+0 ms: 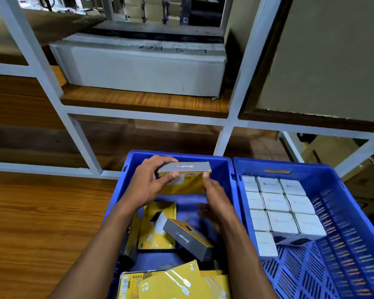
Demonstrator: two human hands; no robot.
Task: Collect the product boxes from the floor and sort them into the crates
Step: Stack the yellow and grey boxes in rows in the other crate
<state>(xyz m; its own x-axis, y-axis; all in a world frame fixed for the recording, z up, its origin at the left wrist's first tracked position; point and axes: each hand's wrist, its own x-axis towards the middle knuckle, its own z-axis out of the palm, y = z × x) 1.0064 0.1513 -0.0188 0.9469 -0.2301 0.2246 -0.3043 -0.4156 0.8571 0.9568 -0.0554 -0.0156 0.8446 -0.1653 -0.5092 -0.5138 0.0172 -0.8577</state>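
1. Here, the left hand (147, 184) has a firm grip on a yellow-and-grey box (185, 179), fingers curled over its far left corner and the thumb laid across its yellow front face.
2. The right hand (216, 203) meets the same box at its lower right corner; the thumb tip presses the yellow face, while the other fingers are blurred, so I cannot tell how they lie.
3. The box sits at the far end of the left blue crate (130, 169), grey top upward, close to the crate's far wall.
4. Nearer the person in that crate lie more yellow boxes (158, 229) in a loose jumble, one grey-sided box (188, 238) tilted across them, and flat yellow packs (171, 283) at the near edge.
5. Just beside it on the right stands a second blue crate (333, 190), touching the first along their shared walls.
6. White boxes (276, 203) fill its far left part in neat rows, packed against each other; the slotted floor shows bare toward the right.
7. Both crates rest on a wooden floor (41, 223) before a white-framed shelf rack (151, 117).
8. A large pale carton (143, 70) sits on a wooden shelf of that rack.
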